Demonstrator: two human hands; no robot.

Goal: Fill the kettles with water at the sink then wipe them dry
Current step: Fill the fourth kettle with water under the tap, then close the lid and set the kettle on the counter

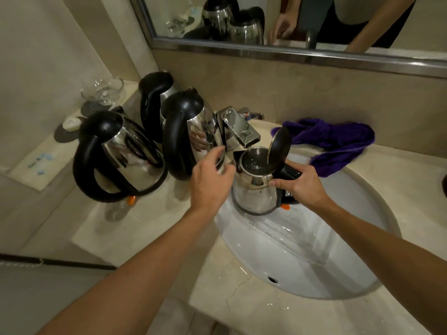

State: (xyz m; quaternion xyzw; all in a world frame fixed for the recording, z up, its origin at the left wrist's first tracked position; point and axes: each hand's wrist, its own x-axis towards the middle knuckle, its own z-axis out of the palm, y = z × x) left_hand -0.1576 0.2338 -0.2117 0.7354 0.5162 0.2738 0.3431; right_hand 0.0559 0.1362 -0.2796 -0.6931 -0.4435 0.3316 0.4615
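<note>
Beige counter (150,228), white sink (314,250): filling step. Right hand (304,187) grips the open kettle (256,189) by its handle under the tap (239,131); left hand (210,180), fingers loosely spread, holds nothing, reaching tapward. Next: judge the water level, close the lid, fetch the purple cloth (338,143)

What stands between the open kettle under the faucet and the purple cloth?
Head view: only the open kettle's raised black lid; behind it lies the purple cloth.
</note>
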